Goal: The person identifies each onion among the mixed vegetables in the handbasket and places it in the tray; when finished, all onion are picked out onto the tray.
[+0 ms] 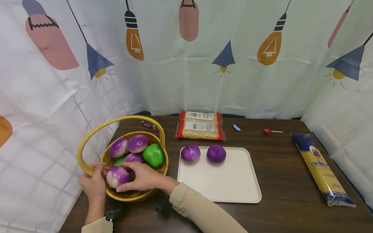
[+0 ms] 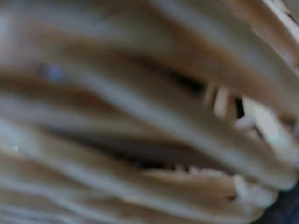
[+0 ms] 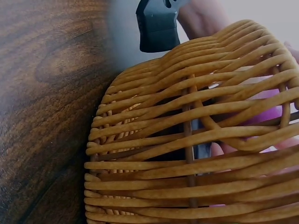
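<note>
A yellow wicker basket (image 1: pixel 137 198) with a tall arched handle (image 1: pixel 84 142) stands at the table's left. My right hand (image 1: pixel 142 177) reaches over its near side and holds a purple-and-white turnip (image 1: pixel 118 177), thumb below and fingers above. My left hand (image 1: pixel 94 186) grips the basket at its left rim, by the foot of the handle. Behind the held turnip lie more purple-and-white turnips (image 1: pixel 137 143) and a green bell pepper (image 1: pixel 153 155). Woven strands fill the blurred left wrist view; in the right wrist view the basket wall (image 3: pixel 154 130) partly hides the fingers.
Right of the basket, a white tray (image 1: pixel 218 184) bears two purple round vegetables (image 1: pixel 216 154) along its back edge. Behind it lie a red-edged grain bag (image 1: pixel 200 126), wrapped candies (image 1: pixel 236 128) and a lollipop (image 1: pixel 267 131). A pasta packet (image 1: pixel 322 170) lies far right.
</note>
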